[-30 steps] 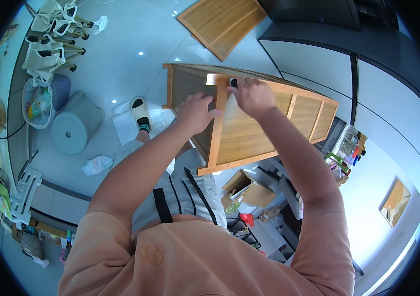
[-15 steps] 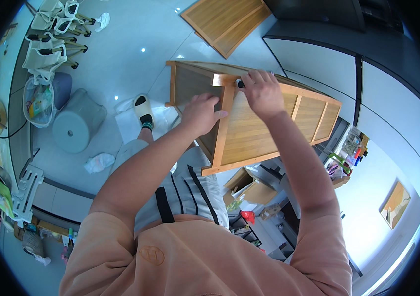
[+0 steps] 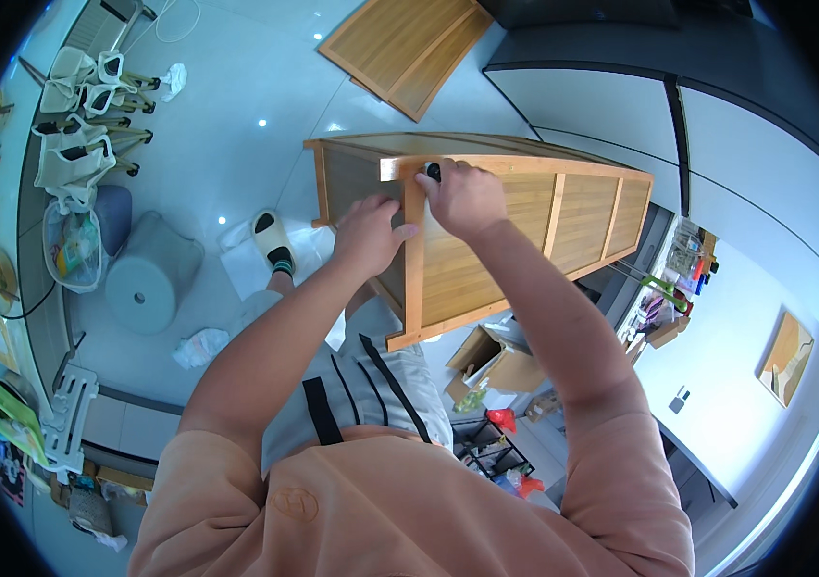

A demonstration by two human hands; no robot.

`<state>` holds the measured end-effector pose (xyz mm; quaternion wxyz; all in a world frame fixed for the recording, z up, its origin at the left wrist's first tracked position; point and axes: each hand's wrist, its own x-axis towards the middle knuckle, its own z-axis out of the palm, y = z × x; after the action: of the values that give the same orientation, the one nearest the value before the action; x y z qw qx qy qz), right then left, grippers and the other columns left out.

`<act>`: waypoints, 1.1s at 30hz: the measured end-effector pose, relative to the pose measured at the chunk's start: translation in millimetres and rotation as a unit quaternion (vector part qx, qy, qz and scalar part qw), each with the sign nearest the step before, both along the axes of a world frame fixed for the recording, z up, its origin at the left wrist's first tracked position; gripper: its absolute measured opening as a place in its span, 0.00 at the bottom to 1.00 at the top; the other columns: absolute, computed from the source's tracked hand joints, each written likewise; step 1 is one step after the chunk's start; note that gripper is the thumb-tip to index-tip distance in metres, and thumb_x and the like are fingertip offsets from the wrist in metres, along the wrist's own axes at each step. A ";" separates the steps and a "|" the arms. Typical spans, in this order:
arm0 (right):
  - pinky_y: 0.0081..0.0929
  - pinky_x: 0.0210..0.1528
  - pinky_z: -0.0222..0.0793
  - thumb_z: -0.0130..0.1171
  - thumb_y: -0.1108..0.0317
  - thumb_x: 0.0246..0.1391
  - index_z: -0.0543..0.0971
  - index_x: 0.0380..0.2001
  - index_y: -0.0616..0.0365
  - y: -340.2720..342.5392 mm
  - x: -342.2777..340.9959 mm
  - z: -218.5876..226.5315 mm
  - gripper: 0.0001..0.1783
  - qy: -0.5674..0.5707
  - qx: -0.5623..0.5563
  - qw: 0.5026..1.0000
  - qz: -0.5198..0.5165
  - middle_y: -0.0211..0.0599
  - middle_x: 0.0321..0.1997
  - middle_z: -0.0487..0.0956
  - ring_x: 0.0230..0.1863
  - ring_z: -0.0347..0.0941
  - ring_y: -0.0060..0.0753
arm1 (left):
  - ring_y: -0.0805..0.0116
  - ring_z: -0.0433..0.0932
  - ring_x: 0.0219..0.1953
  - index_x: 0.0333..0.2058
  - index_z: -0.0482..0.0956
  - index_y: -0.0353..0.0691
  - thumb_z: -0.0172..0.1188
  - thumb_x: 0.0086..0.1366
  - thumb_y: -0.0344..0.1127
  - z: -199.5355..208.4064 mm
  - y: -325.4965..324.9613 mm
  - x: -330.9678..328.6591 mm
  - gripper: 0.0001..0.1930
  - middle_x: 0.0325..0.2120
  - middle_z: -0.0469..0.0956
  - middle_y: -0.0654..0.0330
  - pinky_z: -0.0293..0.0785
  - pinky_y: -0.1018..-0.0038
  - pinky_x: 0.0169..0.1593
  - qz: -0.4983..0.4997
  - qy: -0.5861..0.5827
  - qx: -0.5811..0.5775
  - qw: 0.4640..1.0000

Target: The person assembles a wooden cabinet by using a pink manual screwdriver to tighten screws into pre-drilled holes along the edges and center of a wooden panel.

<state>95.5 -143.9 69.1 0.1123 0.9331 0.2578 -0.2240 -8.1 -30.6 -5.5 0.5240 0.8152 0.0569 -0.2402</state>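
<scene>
A tall wooden cabinet [image 3: 486, 250] with a light frame and slatted-look panels stands tilted in front of me, its corner post toward me. My left hand [image 3: 369, 231] grips that post [image 3: 413, 269], thumb on the front face and fingers on the greyish side panel. At the post's upper end my right hand [image 3: 467, 200] is closed around a small black-ended object [image 3: 434, 171], close against the top rail. Most of that object is hidden in my fingers, so its kind cannot be made out.
Another wooden panel [image 3: 409, 53] lies on the floor beyond. To the left are a grey stool [image 3: 154, 274], a lined bin [image 3: 73, 250] and white folding stools [image 3: 78, 159]. White cupboards [image 3: 602, 115] line the right; an open cardboard box [image 3: 501, 365] sits nearer me.
The view has shifted, so the cabinet appears slightly lower and farther left. My right hand has turned a little at the top of the post; my left keeps its grip.
</scene>
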 end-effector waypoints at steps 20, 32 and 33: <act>0.34 0.41 0.71 0.61 0.62 0.49 0.76 0.34 0.54 -15.9 14.8 0.9 0.11 -0.050 0.189 0.973 0.127 0.39 0.32 0.77 0.38 0.75 0.43 | 0.54 0.66 0.55 0.51 0.72 0.41 0.57 0.60 0.51 4.8 1.3 2.5 0.25 0.52 0.69 0.55 0.64 0.59 0.56 -0.017 0.017 0.024 0.999; 0.32 0.42 0.70 0.65 0.66 0.46 0.76 0.37 0.59 -1.5 45.3 29.5 0.15 0.110 0.170 0.976 0.080 0.43 0.34 0.78 0.35 0.75 0.42 | 0.53 0.66 0.55 0.50 0.73 0.39 0.58 0.60 0.49 -1.4 5.6 -3.4 0.24 0.51 0.70 0.54 0.65 0.63 0.56 -0.003 0.008 0.019 1.000; 0.32 0.42 0.70 0.65 0.66 0.46 0.76 0.37 0.59 2.3 43.6 38.5 0.15 0.110 0.171 0.976 0.078 0.43 0.34 0.78 0.35 0.75 0.42 | 0.53 0.66 0.55 0.50 0.73 0.39 0.58 0.60 0.49 -2.3 6.8 -5.5 0.24 0.51 0.70 0.54 0.65 0.63 0.56 -0.005 0.007 0.020 1.000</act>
<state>139.1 -141.5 107.6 -0.0607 0.8852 0.3754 -0.2681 -13.6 -23.8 -7.8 0.5064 0.8238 0.0617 -0.2473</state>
